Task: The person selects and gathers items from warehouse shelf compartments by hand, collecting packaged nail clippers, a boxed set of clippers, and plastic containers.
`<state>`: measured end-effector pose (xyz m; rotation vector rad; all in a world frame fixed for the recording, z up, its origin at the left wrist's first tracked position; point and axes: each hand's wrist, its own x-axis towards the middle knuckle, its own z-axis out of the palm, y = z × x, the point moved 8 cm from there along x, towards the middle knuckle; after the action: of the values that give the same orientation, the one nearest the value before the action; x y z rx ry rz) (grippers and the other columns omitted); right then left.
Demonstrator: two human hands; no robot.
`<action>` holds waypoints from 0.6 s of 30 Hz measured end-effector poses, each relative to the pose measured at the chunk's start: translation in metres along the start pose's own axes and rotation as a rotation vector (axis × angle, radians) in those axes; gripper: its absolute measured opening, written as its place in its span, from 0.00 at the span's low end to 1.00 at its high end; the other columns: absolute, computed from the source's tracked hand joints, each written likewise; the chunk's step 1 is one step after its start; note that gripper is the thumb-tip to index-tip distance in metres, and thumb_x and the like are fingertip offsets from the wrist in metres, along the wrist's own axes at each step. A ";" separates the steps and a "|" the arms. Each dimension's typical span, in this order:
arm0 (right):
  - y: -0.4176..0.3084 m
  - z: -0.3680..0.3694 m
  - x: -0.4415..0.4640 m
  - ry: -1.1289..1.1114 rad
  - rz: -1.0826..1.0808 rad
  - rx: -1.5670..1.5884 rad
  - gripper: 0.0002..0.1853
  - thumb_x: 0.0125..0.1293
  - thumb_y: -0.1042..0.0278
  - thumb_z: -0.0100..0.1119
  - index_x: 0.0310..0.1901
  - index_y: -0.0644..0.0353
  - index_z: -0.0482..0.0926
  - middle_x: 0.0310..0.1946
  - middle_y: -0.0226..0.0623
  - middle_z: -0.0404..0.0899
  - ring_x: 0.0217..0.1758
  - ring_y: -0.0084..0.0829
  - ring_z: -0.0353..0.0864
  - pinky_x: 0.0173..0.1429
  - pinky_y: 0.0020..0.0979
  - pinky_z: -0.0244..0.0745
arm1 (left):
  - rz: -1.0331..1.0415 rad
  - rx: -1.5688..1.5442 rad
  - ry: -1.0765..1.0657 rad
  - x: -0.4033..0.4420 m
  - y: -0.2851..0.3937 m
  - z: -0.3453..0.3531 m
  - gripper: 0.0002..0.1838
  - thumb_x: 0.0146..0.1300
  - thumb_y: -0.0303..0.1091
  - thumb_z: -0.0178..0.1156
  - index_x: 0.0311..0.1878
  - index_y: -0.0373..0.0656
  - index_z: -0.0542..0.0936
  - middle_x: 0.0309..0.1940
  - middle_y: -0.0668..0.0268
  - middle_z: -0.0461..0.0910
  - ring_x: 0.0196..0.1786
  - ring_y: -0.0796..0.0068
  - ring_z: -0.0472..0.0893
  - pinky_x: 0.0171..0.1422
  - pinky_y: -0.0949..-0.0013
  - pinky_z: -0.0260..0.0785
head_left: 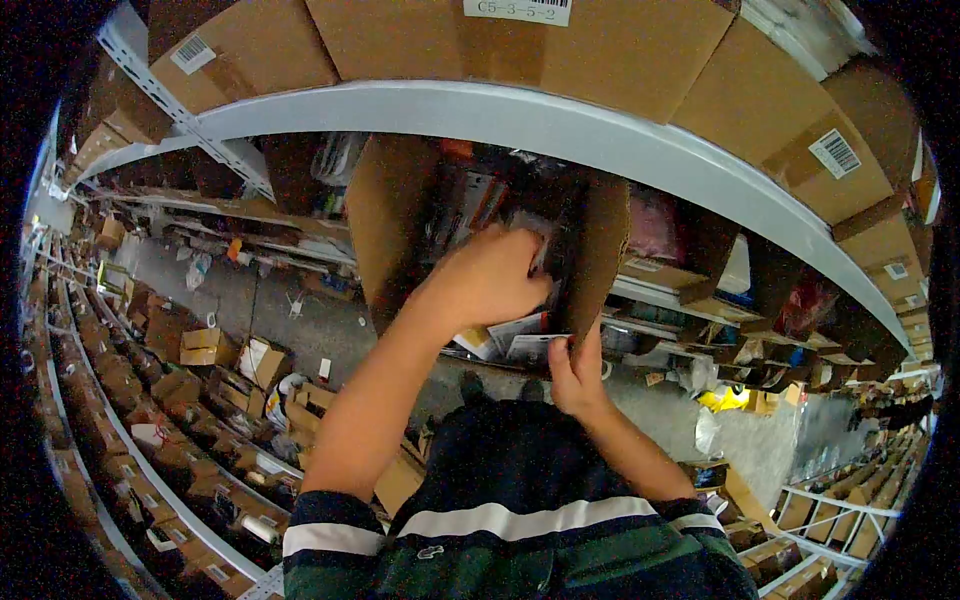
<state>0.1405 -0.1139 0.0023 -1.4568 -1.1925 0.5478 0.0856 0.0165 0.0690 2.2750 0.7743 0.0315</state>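
An open-topped cardboard box (388, 225) is pulled partway out from under a grey shelf beam, with several flat packaged items inside. My left hand (495, 275) reaches down into it, fingers curled closed over the packets; what they grip, if anything, is hidden. Just beyond its knuckles lies a clear plastic packet (528, 222). White and dark flat packets (520, 330) show by the near wall. My right hand (578, 378) grips the box's near right corner, thumb on the near edge and fingers along the right wall.
Above the box, a shelf beam (440, 98) carries cardboard boxes with barcode labels (835, 152). Neighbouring open bins (655, 240) hold bagged goods. Behind me, another rack of boxes (190, 450) curves along the left, with open cartons (205, 347) on the floor.
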 end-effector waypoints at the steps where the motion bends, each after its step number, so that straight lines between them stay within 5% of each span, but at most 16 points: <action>1: 0.000 0.000 0.001 -0.008 0.006 0.019 0.37 0.62 0.60 0.48 0.67 0.69 0.44 0.67 0.55 0.47 0.71 0.48 0.47 0.72 0.43 0.43 | 0.041 0.131 0.072 -0.010 0.008 -0.007 0.16 0.51 0.38 0.56 0.35 0.33 0.78 0.36 0.42 0.78 0.42 0.44 0.78 0.51 0.51 0.69; 9: 0.006 0.000 -0.003 -0.011 0.034 -0.064 0.39 0.63 0.54 0.49 0.67 0.69 0.45 0.67 0.56 0.47 0.71 0.50 0.48 0.71 0.44 0.45 | 0.124 -0.058 0.264 -0.020 0.004 -0.018 0.22 0.50 0.33 0.53 0.51 0.38 0.74 0.42 0.41 0.76 0.49 0.41 0.74 0.56 0.51 0.65; 14: 0.000 -0.002 0.000 0.007 0.061 0.024 0.40 0.61 0.53 0.51 0.67 0.69 0.45 0.66 0.56 0.49 0.70 0.50 0.49 0.71 0.44 0.45 | 0.200 -0.033 0.023 -0.022 0.000 -0.015 0.23 0.50 0.32 0.53 0.53 0.38 0.73 0.43 0.45 0.77 0.46 0.47 0.77 0.53 0.57 0.69; 18: 0.003 -0.004 -0.001 -0.001 0.039 -0.047 0.41 0.61 0.54 0.52 0.67 0.69 0.45 0.66 0.55 0.49 0.70 0.49 0.51 0.71 0.43 0.46 | 0.243 -0.030 -0.187 -0.029 0.006 -0.006 0.20 0.51 0.36 0.54 0.48 0.38 0.76 0.40 0.42 0.77 0.45 0.43 0.76 0.54 0.53 0.67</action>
<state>0.1440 -0.1165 0.0003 -1.5224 -1.1863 0.5504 0.0635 0.0008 0.0829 2.2923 0.3954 -0.0559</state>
